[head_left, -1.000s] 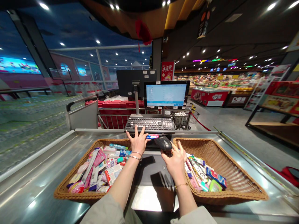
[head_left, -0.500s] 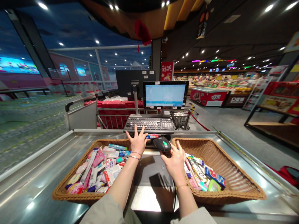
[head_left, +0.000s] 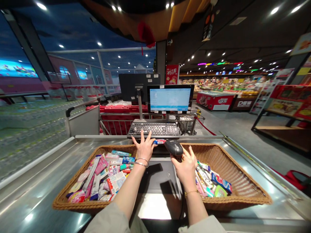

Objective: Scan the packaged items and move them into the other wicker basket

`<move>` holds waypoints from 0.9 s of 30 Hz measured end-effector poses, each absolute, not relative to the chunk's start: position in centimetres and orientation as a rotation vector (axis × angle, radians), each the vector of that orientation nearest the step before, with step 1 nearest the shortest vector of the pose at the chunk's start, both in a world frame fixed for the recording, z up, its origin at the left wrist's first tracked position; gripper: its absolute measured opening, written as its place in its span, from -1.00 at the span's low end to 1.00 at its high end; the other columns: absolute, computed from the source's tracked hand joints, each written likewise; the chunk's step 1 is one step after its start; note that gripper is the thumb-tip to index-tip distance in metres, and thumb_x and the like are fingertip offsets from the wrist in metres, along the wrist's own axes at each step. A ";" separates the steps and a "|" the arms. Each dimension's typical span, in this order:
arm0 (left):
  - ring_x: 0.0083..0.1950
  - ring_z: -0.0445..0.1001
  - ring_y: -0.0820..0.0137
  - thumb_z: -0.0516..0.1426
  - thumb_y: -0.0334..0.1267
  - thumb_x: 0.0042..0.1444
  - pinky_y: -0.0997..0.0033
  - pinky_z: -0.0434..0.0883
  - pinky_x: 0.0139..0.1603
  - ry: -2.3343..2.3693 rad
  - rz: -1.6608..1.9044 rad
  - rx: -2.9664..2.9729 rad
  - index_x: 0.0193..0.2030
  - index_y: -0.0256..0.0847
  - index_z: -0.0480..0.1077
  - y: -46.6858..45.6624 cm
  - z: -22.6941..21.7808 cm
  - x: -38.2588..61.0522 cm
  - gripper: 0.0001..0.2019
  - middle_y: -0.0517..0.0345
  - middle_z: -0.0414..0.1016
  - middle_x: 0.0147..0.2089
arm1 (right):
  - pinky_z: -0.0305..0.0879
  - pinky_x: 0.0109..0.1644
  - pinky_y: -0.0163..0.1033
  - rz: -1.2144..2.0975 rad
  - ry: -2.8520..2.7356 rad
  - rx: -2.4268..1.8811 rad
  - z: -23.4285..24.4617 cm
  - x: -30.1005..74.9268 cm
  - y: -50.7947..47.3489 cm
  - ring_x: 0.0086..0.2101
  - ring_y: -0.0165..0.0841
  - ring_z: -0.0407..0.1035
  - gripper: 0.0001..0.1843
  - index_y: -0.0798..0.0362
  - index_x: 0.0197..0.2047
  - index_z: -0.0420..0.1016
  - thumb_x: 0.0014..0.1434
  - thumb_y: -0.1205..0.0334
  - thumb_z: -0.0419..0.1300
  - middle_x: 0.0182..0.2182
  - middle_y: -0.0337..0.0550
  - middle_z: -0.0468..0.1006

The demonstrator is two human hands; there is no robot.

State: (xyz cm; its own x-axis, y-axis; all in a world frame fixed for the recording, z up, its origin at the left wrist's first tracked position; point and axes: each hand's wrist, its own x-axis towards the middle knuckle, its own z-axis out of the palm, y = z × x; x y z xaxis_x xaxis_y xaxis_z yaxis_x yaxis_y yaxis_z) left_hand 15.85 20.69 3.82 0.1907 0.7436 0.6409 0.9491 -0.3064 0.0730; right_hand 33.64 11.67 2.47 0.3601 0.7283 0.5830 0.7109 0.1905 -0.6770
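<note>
My left hand (head_left: 145,149) is raised at the near edge of the black keyboard (head_left: 155,128), several fingers spread upward. A small blue, white and red packet (head_left: 159,141) sticks out to the right from beside its thumb; most of the grip is hidden behind the hand. My right hand (head_left: 186,165) is closed around a black barcode scanner (head_left: 174,148), whose head points left toward the packet. To the left lies a wicker basket (head_left: 60,200) full of small packaged goods. The right wicker basket (head_left: 245,174) holds fewer, including a blue toothpaste-like box (head_left: 221,182).
A lit checkout monitor (head_left: 170,99) stands behind the keyboard. Between the baskets sits a dark grey flat panel (head_left: 155,178) on the metal counter (head_left: 31,191). Metal rails and red bins (head_left: 114,110) are beyond. A shelf rack (head_left: 279,119) stands off to the right.
The scanner has swung slightly right and turned, and its green light no longer shows. The small figures at the screen's lower right differ. My left hand has kept its pose with the packet.
</note>
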 end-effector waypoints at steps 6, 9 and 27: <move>0.50 -0.26 -0.01 0.16 -0.11 0.17 -0.52 -0.61 0.25 -1.589 -0.865 -2.173 -0.03 0.11 0.50 20.2 4.6 17.7 -0.77 0.27 0.19 0.39 | -0.11 0.31 0.12 -0.018 -1.249 -1.528 2.7 35.5 11.4 0.28 -0.04 0.03 -0.63 0.06 -0.18 0.60 0.07 0.01 0.17 0.04 -0.01 0.53; 0.50 -0.25 -0.01 0.18 -0.10 0.16 -0.50 -0.62 0.26 -1.560 -0.889 -2.185 -0.04 0.11 0.50 20.0 4.8 18.7 -0.77 0.26 0.20 0.38 | -0.04 0.28 0.08 -0.038 -1.206 -1.542 2.9 36.2 11.2 0.26 -0.04 0.05 -0.66 0.08 -0.26 0.60 0.05 0.00 0.18 -0.01 0.01 0.56; 0.51 -0.26 0.00 0.16 -0.07 0.17 -0.48 -0.66 0.25 -1.424 -0.923 -2.298 0.00 0.13 0.49 19.0 5.2 24.4 -0.75 0.27 0.18 0.39 | -0.21 0.27 0.21 -0.227 -0.928 -1.713 3.5 41.0 9.4 0.25 0.01 0.05 -0.65 0.04 -0.32 0.57 0.05 -0.05 0.15 -0.01 0.02 0.55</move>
